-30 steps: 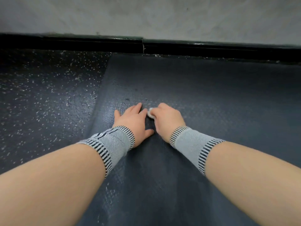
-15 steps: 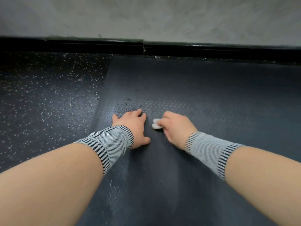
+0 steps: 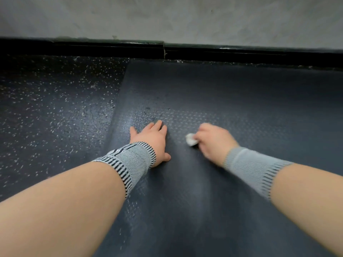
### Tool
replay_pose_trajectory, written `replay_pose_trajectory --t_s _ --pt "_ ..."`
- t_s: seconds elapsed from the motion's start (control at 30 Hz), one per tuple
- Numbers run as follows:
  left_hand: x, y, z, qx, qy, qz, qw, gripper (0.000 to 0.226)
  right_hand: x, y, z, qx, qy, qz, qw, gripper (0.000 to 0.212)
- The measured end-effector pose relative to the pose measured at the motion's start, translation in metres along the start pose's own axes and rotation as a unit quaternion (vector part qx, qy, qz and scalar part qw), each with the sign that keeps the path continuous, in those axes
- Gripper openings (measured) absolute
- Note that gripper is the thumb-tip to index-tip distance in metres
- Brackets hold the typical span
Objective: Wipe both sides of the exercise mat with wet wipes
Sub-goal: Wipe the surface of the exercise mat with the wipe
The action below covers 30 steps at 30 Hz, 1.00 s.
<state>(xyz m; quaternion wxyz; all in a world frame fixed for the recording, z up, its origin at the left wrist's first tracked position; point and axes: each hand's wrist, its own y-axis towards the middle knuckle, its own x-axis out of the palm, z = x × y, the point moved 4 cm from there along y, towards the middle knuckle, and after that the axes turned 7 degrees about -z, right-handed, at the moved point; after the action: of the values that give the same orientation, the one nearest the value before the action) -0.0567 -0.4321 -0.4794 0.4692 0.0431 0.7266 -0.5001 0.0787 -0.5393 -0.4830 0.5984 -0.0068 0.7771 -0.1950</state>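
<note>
You're mid-wipe on side 1: right hand (image 3: 213, 140) pinches the wad of wet wipe (image 3: 191, 139), left hand (image 3: 151, 139) flat, fingers straight, pinning the mat (image 3: 241, 101). Next: fresh strokes w/ firm pressure.

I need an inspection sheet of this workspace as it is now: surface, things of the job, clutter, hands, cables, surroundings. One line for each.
Surface: dark speckled floor.
Job's things: dark exercise mat lying flat on the floor; crumpled white wet wipe on the mat.
Clutter: nothing seen.
Hands: left hand pressed flat on the mat; right hand grips the wipe, blurred. Both wear grey wrist sleeves.
Cables: nothing seen.
Surroundings: black baseboard under a grey wall, at the mat's far edge.
</note>
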Motion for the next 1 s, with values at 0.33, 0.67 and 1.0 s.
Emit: replay_pose_trajectory --t_s 0.33,0.67,1.0 --pt "0.0 -0.006 -0.003 -0.023 -0.01 0.024 0.999 0.095 0.011 0.006 -0.061 -0.025 0.028 -0.014 0.999 0.025" --pt "0.009 -0.011 -0.005 -0.026 -0.033 0.032 0.999 0.08 0.003 -0.004 -0.013 0.153 0.033 0.016 0.987 0.024" --pt "0.042 -0.046 -0.012 0.039 0.025 0.009 0.999 0.087 -0.002 -0.029 0.023 0.161 0.01 0.019 0.987 0.024"
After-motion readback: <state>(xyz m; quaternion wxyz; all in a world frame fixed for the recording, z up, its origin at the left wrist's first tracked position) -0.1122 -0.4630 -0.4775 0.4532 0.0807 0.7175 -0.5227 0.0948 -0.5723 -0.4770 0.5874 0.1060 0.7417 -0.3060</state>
